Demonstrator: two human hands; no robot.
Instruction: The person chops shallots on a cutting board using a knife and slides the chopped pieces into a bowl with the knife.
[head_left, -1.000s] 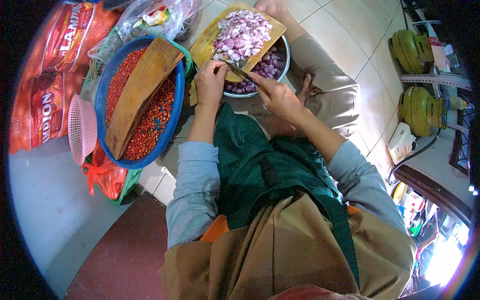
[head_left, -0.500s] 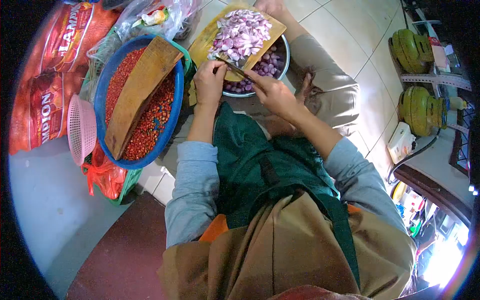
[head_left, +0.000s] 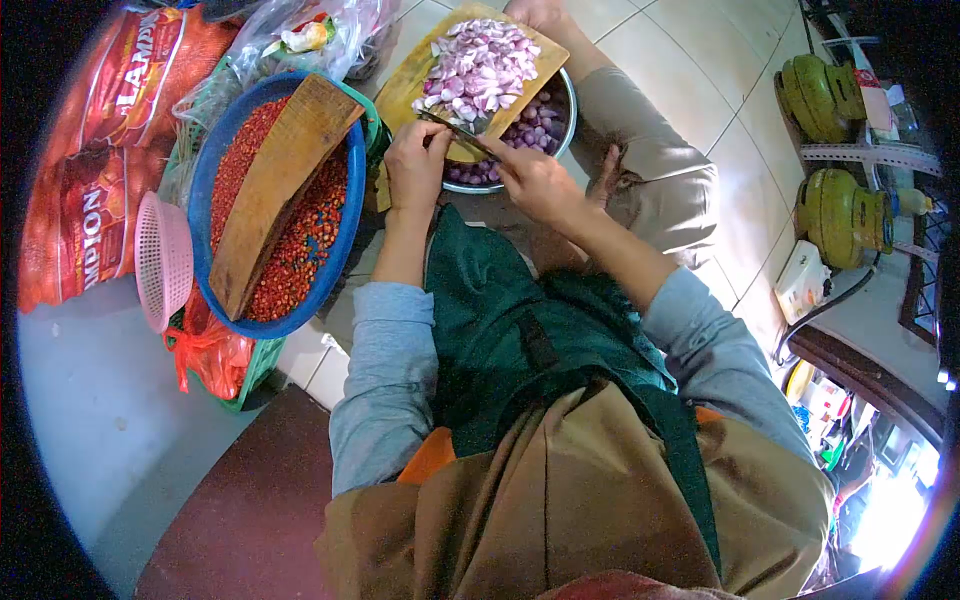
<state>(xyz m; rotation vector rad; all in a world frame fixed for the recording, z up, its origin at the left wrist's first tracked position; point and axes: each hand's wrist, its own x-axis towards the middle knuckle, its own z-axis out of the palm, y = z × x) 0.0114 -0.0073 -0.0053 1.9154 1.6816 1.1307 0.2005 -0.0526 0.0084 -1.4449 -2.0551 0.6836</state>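
Note:
My right hand [head_left: 540,185] is wrapped round the handle of a knife [head_left: 455,131], whose blade reaches left across the near edge of a wooden cutting board [head_left: 408,92]. Close to the blade's tip, my left hand [head_left: 414,165] is closed with fingertips pinched together; what they hold, if anything, is hidden. A heap of cut shallots [head_left: 480,65] covers the middle of the board. Beneath the board, a metal bowl [head_left: 572,118] contains whole peeled shallots [head_left: 535,127], partly hidden by the board and my right hand.
To the left, a blue basin [head_left: 203,165] of chopped red chillies [head_left: 245,132] has a thick wooden block [head_left: 285,190] lying across it. A pink basket [head_left: 163,260] and red mesh sacks [head_left: 120,90] stand beyond. Green gas cylinders [head_left: 845,220] are at the right.
The knife and my right hand have shifted slightly left and up. My left hand has barely moved and stays pinched near the blade.

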